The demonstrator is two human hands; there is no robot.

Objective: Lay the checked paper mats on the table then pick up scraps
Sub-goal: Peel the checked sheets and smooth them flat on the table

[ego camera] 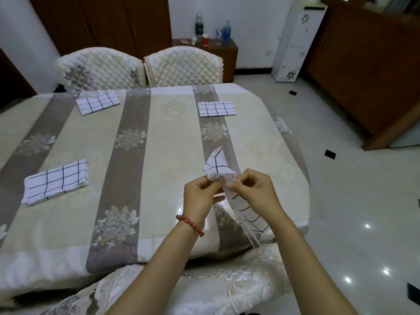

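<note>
The broad table (170,137), covered in a cream cloth with grey-brown floral stripes, fills most of what I see. Beyond its far edge stand two quilted cream chair backs (181,67), side by side, and near me, below my arms, is the padded floral top of another chair (227,283). Behind the chairs a low dark wooden cabinet (229,55) carries a few bottles and a small red cup (205,39).

Three folded white paper mats with dark checked lines already lie flat on the cloth: one at the near left (55,181), one at the far left (97,102), and one at the far right (216,109), all well apart from each other.

The fourth checked paper mat (217,167) is not on the table; I hold it in the air over the near right part of the cloth. My left hand (202,196) pinches its upper folded part between thumb and fingers, and my right hand (254,189) pinches the sheet just beside that. A loose length of the mat hangs down under my right wrist, toward the table's near edge.

A red beaded bracelet (191,223) sits on my left wrist.
</note>
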